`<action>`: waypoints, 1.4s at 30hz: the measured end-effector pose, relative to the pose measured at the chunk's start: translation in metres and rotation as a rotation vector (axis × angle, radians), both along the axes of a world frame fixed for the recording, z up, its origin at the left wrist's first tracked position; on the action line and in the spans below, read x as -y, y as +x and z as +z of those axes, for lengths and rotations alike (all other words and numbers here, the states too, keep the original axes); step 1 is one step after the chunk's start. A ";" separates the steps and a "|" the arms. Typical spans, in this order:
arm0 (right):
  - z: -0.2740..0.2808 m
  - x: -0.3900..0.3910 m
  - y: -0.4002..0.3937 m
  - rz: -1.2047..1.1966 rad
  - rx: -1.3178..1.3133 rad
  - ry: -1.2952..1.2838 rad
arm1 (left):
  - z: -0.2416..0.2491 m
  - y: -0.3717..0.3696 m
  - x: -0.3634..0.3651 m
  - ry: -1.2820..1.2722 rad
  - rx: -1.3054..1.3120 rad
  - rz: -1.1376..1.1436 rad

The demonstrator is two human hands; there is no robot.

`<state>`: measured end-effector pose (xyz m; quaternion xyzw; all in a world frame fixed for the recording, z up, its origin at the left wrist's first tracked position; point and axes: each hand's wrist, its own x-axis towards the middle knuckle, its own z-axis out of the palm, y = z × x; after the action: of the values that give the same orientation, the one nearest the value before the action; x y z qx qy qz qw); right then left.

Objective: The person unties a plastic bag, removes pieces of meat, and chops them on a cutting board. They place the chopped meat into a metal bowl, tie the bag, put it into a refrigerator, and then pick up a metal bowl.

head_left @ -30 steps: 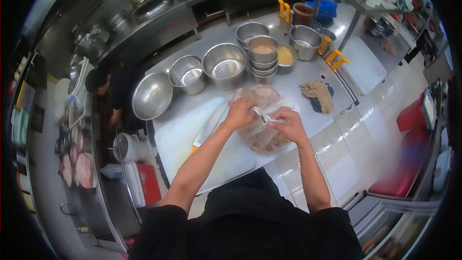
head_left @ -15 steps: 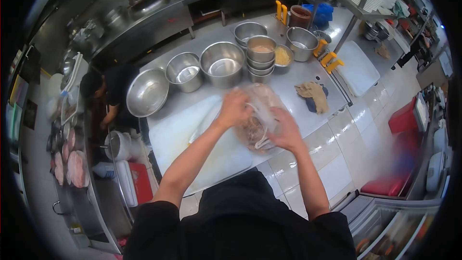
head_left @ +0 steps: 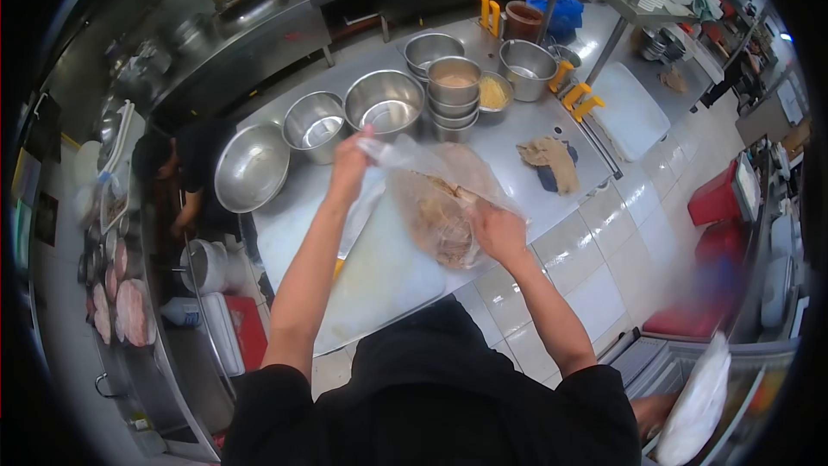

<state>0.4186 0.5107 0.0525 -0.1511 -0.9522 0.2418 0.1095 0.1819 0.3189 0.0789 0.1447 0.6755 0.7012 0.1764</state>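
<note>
A clear plastic bag (head_left: 485, 174) with brownish, shredded-looking food (head_left: 442, 220) inside lies over the right end of the white cutting board (head_left: 375, 293). My left hand (head_left: 349, 164) is closed on the bag's edge and pulls it up to the left. At the bag's right side, my right hand (head_left: 500, 233) is closed on the plastic; its fingertips are partly hidden. Beside my left forearm a blade-like edge and a small yellow part (head_left: 338, 269) show on the board, mostly covered by the arm.
Steel bowls (head_left: 384, 103) and a stack of pots (head_left: 454, 91) line the table's far side. A brown cloth (head_left: 550, 164) lies right. Yellow-handled tools (head_left: 586, 103) stand near the edge. One person (head_left: 194, 168) bends at left; another's hand (head_left: 653, 414) holds a white bag (head_left: 697, 401).
My left hand has moved left and up, stretching the bag's edge outward. My right hand has shifted slightly down and left. A hand with a white bag has appeared at lower right.
</note>
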 end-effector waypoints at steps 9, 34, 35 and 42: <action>0.025 -0.005 0.026 0.126 0.379 0.160 | 0.054 0.072 0.004 -0.104 -0.437 -0.171; -0.004 -0.053 0.018 0.354 0.021 -0.258 | 0.009 -0.027 -0.014 -0.538 -0.403 -0.600; 0.003 -0.048 0.018 0.332 0.054 -0.332 | 0.010 -0.022 -0.013 -0.370 -0.222 -0.526; 0.020 -0.017 -0.040 0.259 -0.041 -0.587 | 0.002 0.026 0.076 -0.369 -0.096 0.178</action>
<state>0.3783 0.5278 0.0729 -0.0487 -0.8508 0.5210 0.0488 0.2076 0.2428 0.0806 0.0831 0.8102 0.5706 0.1049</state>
